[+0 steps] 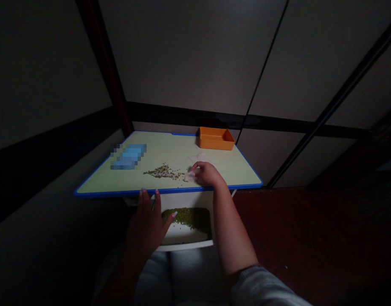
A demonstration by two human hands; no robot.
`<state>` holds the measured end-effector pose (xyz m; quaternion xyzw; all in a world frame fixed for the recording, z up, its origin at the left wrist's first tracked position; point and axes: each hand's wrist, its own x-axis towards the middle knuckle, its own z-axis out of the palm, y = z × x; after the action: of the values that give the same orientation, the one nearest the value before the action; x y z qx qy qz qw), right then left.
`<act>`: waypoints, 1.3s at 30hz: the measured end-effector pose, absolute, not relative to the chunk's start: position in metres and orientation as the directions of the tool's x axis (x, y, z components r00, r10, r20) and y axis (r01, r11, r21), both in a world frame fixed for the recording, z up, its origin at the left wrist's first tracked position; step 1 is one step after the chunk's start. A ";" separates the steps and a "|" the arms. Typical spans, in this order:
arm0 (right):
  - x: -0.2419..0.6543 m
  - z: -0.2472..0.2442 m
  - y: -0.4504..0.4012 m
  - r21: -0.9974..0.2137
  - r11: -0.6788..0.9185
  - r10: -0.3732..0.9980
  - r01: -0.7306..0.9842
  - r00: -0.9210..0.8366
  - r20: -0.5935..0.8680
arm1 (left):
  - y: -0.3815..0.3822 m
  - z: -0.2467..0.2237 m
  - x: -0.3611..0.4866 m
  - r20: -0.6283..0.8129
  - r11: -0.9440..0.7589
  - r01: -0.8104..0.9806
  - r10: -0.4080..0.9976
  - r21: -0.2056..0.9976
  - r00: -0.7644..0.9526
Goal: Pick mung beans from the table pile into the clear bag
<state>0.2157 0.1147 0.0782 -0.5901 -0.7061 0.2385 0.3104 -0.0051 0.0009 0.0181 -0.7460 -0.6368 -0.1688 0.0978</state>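
My right hand [206, 173] is closed on a thin, crumpled whitish sheet [192, 176]; I cannot tell whether it is tissue or plastic. Part of the sheet spreads over the tabletop behind the fingers. Just left of it, small green beans [163, 171] lie scattered in a loose pile, with a few strays near the front edge. My left hand [150, 223] is open, its fingers spread, the fingertips at the table's blue front edge. Its thumb reaches over a white bin [182, 236] below the edge. More green beans [192, 216] fill the bin's far part.
An orange open box [216, 140] stands at the back right of the pale table [102, 180]. On the left lies a blurred-out blue rectangular item [129, 156]. Panelled walls or doors close off the back and left; dark red floor shows at right.
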 end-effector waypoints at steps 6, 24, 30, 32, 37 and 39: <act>0.217 0.073 0.119 -0.818 0.197 0.980 0.541 -0.115 0.160 | 0.001 0.015 -0.007 0.393 -0.179 0.982 0.909 0.065 0.139; 0.215 0.077 0.115 -0.812 0.160 0.987 0.561 -0.117 0.114 | 0.003 0.012 -0.008 0.411 -0.192 0.981 0.897 0.040 0.159; 0.218 0.079 0.114 -0.820 0.134 0.991 0.557 -0.089 0.102 | 0.004 0.012 -0.008 0.417 -0.185 0.981 0.898 0.058 0.144; 0.219 0.078 0.114 -0.813 0.109 0.994 0.572 -0.078 0.078 | 0.003 0.013 -0.008 0.407 -0.185 0.981 0.902 0.062 0.145; 0.222 0.077 0.112 -0.759 0.093 0.995 0.645 -0.039 0.088 | 0.001 0.014 -0.007 0.396 -0.175 0.983 0.907 0.056 0.139; 0.223 0.078 0.110 -0.733 0.083 0.996 0.675 -0.024 0.091 | 0.001 0.014 -0.007 0.393 -0.172 0.984 0.909 0.049 0.139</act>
<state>0.2231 0.1102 0.0785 -0.6259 -0.6673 0.2579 0.3103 -0.0068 0.0015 0.0144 -0.7465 -0.6339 -0.1692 0.1105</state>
